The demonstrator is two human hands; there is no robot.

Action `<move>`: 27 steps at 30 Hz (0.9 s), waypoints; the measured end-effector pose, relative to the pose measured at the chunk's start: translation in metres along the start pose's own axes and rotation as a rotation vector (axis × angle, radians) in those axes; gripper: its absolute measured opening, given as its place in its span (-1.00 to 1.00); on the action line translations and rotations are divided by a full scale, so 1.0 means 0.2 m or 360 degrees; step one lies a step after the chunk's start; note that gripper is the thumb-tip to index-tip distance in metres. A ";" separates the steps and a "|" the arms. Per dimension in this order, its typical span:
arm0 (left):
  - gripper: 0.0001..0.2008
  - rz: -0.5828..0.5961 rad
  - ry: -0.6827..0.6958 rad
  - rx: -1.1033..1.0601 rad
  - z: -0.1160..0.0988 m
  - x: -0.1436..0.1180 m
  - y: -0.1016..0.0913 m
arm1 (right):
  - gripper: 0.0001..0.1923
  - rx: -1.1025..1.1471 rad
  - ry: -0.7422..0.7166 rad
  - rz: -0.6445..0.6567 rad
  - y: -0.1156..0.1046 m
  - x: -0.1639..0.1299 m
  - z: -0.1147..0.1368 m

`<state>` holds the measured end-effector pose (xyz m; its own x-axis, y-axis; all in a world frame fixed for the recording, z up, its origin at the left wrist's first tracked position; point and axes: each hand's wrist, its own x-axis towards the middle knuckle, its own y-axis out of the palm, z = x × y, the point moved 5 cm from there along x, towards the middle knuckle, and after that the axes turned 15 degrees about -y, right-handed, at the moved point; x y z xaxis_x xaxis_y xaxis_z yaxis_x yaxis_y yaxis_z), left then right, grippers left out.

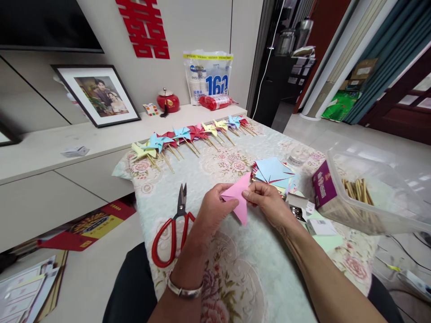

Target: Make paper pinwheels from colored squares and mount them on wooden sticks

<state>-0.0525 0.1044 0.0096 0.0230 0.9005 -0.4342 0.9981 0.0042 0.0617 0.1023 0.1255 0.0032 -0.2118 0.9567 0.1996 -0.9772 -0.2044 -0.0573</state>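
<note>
Both of my hands hold a folded pink paper (pixel 238 196) just above the flowered tablecloth (pixel 202 170). My left hand (pixel 213 210) pinches its left corner and my right hand (pixel 266 200) pinches its right side. Red-handled scissors (pixel 171 229) lie shut on the cloth just left of my left hand. A stack of coloured paper squares (pixel 274 172) lies beyond my right hand.
A row of finished paper pinwheels (pixel 188 137) on sticks lines the far table edge. At right a clear plastic box (pixel 373 193) holds wooden sticks, beside a purple carton (pixel 323 184) and a small box (pixel 296 204). A low cabinet (pixel 67 148) with a framed photo stands behind.
</note>
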 end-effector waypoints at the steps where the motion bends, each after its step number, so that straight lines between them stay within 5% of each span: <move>1: -0.57 -0.0007 -0.0002 -0.0009 0.00 0.00 0.00 | -0.65 0.0037 0.0021 0.0003 0.00 0.00 0.00; 12: -0.44 -0.0006 0.0026 -0.0244 0.03 0.03 0.00 | -0.63 0.0139 0.0087 -0.0071 0.02 -0.01 0.00; 19: -0.47 -0.0202 0.0080 -0.0232 0.02 0.01 -0.03 | -0.73 0.0109 -0.0114 -0.0157 0.00 0.00 0.02; 27: -0.48 -0.0121 0.0048 -0.0246 0.02 0.00 -0.01 | -0.69 -0.0061 -0.0181 -0.0062 0.03 -0.01 0.03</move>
<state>-0.0536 0.1030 0.0066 -0.0563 0.9077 -0.4159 0.9761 0.1375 0.1680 0.0967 0.1217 0.0082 -0.1762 0.9336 0.3119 -0.9839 -0.1576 -0.0841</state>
